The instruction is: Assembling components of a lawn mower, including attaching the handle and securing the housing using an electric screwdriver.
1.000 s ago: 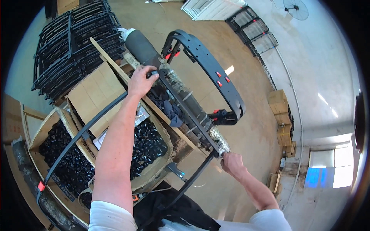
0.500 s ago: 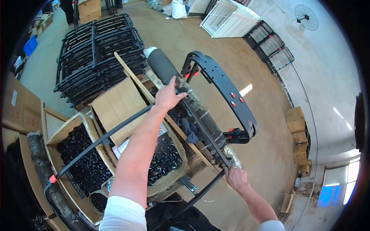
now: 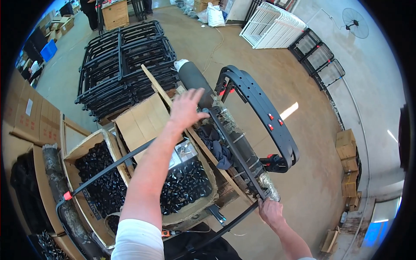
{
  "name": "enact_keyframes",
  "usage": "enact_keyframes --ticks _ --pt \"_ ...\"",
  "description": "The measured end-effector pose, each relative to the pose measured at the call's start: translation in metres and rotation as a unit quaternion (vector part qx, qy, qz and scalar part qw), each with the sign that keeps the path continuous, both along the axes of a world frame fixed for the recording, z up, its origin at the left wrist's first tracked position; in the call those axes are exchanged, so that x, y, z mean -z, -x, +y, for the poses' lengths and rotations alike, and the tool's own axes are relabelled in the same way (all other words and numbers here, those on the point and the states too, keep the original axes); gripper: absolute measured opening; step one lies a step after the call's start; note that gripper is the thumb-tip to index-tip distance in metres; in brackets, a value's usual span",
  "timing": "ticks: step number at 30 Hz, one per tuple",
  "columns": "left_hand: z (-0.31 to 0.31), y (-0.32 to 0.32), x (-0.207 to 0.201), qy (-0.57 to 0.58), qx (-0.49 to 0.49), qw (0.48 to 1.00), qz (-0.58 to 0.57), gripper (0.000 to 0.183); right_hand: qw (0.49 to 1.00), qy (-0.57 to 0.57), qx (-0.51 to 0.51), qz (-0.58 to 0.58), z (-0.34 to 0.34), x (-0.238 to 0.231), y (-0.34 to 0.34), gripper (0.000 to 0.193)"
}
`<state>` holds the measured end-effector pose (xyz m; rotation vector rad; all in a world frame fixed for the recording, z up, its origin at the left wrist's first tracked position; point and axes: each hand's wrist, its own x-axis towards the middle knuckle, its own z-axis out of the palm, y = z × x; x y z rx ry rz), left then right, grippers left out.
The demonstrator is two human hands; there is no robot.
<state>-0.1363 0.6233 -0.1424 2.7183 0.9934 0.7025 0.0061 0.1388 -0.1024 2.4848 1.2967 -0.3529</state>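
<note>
A black tubular metal frame (image 3: 236,149) lies over a long padded, tape-wrapped roller (image 3: 196,81). My right hand (image 3: 271,213) is closed round the frame's near right corner. Just left of the frame's far corner, my left hand (image 3: 184,110) hovers with its fingers spread and nothing in them. One side bar (image 3: 108,168) of the frame runs down to the left, under my left forearm, and carries a red clip (image 3: 67,196). A curved black frame piece (image 3: 264,108) with red buttons hangs at the roller's right side.
Cartons of small black plastic parts (image 3: 185,184) stand below my left arm, beside a cardboard flap (image 3: 145,123) and a wooden strip (image 3: 157,84). Stacked black frames (image 3: 123,65) are at the far left, white frames (image 3: 271,26) at the back. Brown boxes (image 3: 346,145) line the right wall.
My left hand has come off the frame's far corner and spread its fingers. My right hand keeps its hold at the near corner. The whole view has shifted slightly.
</note>
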Motion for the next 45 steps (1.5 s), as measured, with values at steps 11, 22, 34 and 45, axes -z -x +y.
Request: enact_keyframes --ticks 11,22,34,45 --pt "-0.005 -0.016 -0.011 0.208 0.01 0.968 0.14 0.051 0.998 0.041 0.027 0.039 0.012 -0.01 0.003 0.045" --pt "0.001 0.012 0.042 -0.001 0.079 0.996 0.041 0.018 0.981 0.147 0.105 0.068 0.033 -0.008 0.027 0.064" --pt "-0.191 0.426 -0.044 0.112 -0.319 0.934 -0.119 0.027 0.992 0.114 -0.032 -0.038 -0.028 0.021 -0.035 0.058" --pt "-0.445 1.036 -0.096 -0.01 -0.824 0.447 -0.348 0.039 0.976 0.182 -0.016 -0.122 0.007 -0.028 0.14 0.047"
